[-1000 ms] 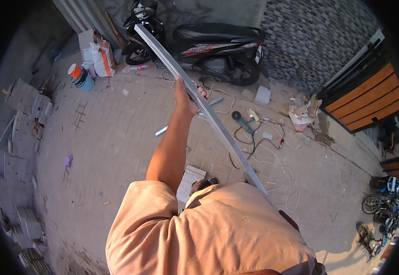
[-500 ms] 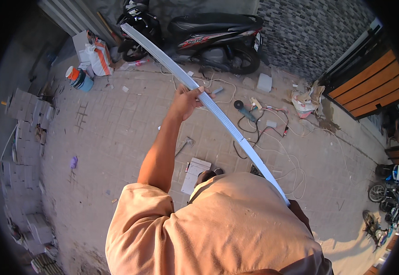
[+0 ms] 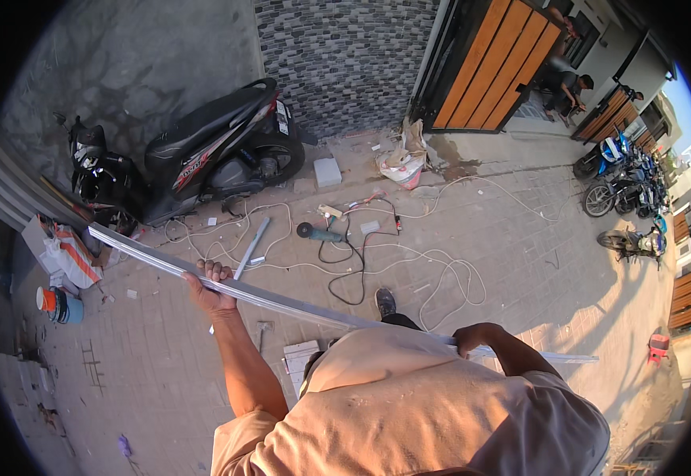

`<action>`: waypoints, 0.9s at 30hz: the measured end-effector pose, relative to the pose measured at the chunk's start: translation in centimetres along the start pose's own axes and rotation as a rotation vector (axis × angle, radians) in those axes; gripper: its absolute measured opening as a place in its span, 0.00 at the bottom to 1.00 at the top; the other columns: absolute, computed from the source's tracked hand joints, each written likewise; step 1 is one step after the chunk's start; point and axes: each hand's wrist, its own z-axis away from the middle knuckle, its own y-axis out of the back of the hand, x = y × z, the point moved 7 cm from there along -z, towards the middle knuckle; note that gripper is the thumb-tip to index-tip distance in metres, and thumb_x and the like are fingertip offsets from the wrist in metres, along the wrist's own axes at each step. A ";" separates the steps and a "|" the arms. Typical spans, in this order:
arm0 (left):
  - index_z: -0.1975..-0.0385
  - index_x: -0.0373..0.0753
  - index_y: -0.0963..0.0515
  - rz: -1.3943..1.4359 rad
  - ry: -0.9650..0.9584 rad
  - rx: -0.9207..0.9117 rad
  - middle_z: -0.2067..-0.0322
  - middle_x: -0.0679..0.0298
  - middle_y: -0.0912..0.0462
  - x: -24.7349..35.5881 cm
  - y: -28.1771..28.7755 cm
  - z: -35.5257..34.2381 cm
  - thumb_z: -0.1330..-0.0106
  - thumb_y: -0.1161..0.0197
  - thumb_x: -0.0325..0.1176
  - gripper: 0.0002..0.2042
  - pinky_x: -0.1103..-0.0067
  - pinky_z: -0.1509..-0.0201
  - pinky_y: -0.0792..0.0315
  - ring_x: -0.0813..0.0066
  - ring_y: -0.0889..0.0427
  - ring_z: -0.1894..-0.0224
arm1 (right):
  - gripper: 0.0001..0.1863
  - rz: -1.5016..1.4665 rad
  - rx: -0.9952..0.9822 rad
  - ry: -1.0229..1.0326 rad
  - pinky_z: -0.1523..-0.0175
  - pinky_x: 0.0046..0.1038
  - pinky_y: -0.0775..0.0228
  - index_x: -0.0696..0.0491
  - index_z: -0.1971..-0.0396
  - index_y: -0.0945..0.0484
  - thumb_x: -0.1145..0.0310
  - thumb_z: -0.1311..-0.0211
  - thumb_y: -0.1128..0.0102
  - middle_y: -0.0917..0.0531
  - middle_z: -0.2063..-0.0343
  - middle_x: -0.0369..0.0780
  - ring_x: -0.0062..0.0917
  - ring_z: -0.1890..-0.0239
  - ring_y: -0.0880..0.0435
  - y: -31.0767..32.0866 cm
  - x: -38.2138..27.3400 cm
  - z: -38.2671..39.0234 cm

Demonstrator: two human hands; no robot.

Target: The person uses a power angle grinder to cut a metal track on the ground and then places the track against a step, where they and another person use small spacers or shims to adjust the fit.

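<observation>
A long silver metal profile [image 3: 306, 310] crosses in front of my body, slanting from the upper left to the lower right. My left hand [image 3: 212, 287] is closed around it toward its far left end. By my right side, my right hand [image 3: 476, 338] grips the same bar, and the other end [image 3: 571, 358] sticks out past my forearm. Beyond the bar, an angle grinder [image 3: 320, 233] lies on the paving with its black cord looped beside it. A shorter metal strip [image 3: 252, 247] rests on the ground past my left hand.
A black scooter [image 3: 214, 155] stands along the wall at the upper left. White cable [image 3: 460, 274] winds over the paving. Around are a white block [image 3: 328, 172], a sack [image 3: 402, 163], a bucket [image 3: 68, 308] and a wooden gate [image 3: 496, 63]. Other people and parked motorbikes [image 3: 627, 186] are farther right.
My view has turned to the right. The bar lies flatter across my body, its far end lower left. My right hand and the bar's other end now show; the left hand keeps its hold.
</observation>
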 end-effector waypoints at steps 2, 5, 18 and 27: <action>0.72 0.41 0.30 0.121 0.081 -0.240 0.81 0.71 0.33 -1.2 -0.8 -0.2 0.39 0.33 0.59 0.25 0.77 0.68 0.33 0.77 0.32 0.78 | 0.21 -0.018 0.007 0.028 0.49 0.42 0.29 0.52 0.62 0.14 0.58 0.57 0.27 0.13 0.67 0.40 0.36 0.56 0.16 -0.5 0.4 -0.5; 0.78 0.43 0.32 0.042 0.169 -0.219 0.82 0.71 0.34 -2.3 0.0 -0.8 0.41 0.34 0.62 0.27 0.78 0.71 0.35 0.78 0.33 0.79 | 0.18 -0.072 -0.041 -0.022 0.50 0.44 0.29 0.52 0.66 0.14 0.59 0.58 0.28 0.13 0.64 0.41 0.37 0.55 0.17 -1.9 2.8 -1.9; 0.86 0.47 0.34 -0.197 0.296 0.226 0.88 0.73 0.34 -6.2 1.2 -1.9 0.38 0.35 0.61 0.27 0.77 0.77 0.38 0.76 0.33 0.85 | 0.17 -0.311 0.010 0.053 0.52 0.39 0.31 0.52 0.66 0.16 0.64 0.61 0.31 0.15 0.69 0.38 0.30 0.62 0.18 -6.7 5.6 -3.1; 0.86 0.47 0.37 -0.346 0.227 0.447 0.88 0.69 0.38 -11.8 -2.2 -0.6 0.37 0.38 0.63 0.29 0.76 0.75 0.37 0.74 0.35 0.86 | 0.23 -0.656 -0.097 0.088 0.53 0.35 0.31 0.58 0.61 0.17 0.68 0.64 0.32 0.17 0.71 0.37 0.27 0.65 0.20 -9.0 6.1 1.8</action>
